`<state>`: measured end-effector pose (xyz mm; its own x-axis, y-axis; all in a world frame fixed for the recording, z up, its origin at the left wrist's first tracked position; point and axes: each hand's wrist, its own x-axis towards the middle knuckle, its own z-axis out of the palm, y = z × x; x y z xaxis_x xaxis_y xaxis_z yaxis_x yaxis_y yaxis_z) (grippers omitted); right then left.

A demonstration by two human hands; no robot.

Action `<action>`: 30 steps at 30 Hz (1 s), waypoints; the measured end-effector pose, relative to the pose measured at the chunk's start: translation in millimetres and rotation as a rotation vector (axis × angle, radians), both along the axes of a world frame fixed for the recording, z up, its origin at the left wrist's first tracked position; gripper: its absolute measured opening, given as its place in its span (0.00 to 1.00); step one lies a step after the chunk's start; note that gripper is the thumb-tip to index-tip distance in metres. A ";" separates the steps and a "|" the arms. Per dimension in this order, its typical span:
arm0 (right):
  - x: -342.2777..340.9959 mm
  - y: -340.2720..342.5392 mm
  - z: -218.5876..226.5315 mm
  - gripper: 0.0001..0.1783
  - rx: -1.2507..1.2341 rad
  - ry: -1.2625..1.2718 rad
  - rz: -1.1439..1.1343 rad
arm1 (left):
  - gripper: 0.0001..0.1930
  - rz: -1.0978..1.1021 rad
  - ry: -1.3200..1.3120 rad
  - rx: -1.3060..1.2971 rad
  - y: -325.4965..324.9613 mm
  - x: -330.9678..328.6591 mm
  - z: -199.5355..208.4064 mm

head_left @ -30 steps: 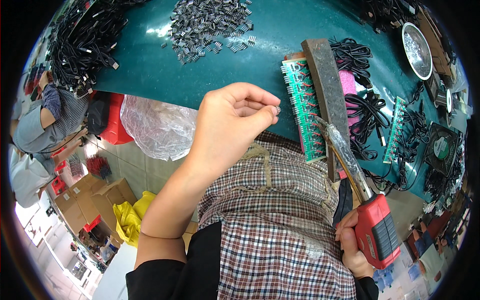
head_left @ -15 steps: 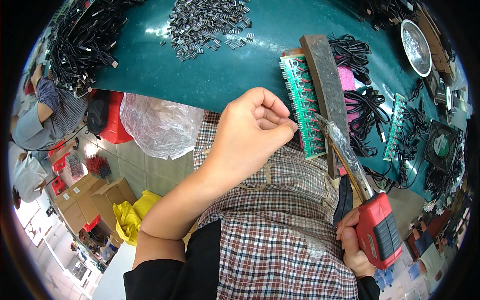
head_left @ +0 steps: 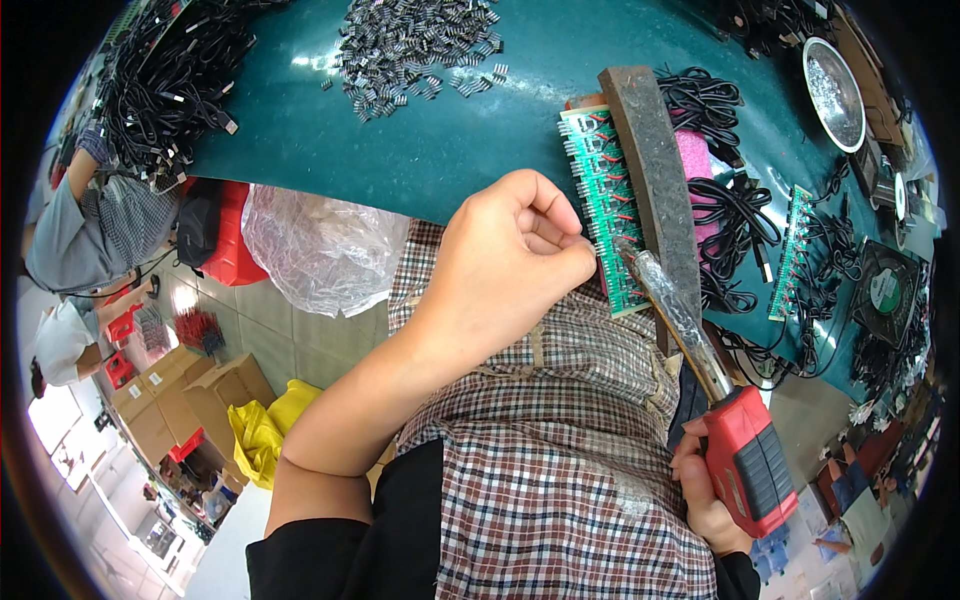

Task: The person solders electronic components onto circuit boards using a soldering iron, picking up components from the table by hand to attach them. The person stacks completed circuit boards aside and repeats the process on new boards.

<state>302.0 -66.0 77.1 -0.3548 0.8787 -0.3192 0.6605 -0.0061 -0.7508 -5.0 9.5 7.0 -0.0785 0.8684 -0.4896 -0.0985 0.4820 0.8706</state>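
A green circuit board panel with rows of pins and red wires lies along a dark bar at the table's near edge. My left hand is closed in a pinch at the panel's left side, near its lower end. Whatever lies between thumb and forefinger is hidden. My right hand grips a red and black soldering gun. The gun's metal barrel slants up to the left, and its thin tip is over the lower part of the panel, close to my left fingertips.
A heap of small metal connectors lies on the green table. Black cables pile up at the left, with more coiled at the right. Another board panel, a metal bowl and a fan are farther right.
The soldering gun has shifted slightly left, bringing its tip from beside the bar onto the panel. My left hand has barely moved. At far left another person's arm has moved toward the cables.
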 end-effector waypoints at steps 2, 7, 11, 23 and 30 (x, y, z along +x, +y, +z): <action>1.1 0.4 -1.9 0.18 -0.002 -0.005 0.033 | 0.11 0.002 0.006 -0.008 0.5 0.1 -0.1; 3.5 5.8 -3.3 0.19 -0.077 -0.026 0.096 | 0.11 -0.016 0.030 0.001 1.3 -1.6 -0.4; 1.2 7.2 -4.6 0.19 -0.111 0.014 0.061 | 0.11 -0.020 0.011 0.001 2.4 -2.1 -0.2; -4.6 9.1 -3.4 0.16 -0.134 0.021 0.027 | 0.11 -0.037 0.011 -0.004 4.8 -3.1 -0.8; -5.2 8.6 -3.1 0.15 -0.148 -0.014 0.034 | 0.11 -0.047 0.035 0.006 5.4 -3.9 -1.4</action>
<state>296.8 -57.4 74.0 -0.3785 0.8091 -0.4496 0.6727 -0.0931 -0.7340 -8.9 14.9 5.6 -0.0551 0.8743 -0.4822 -0.0451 0.4803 0.8759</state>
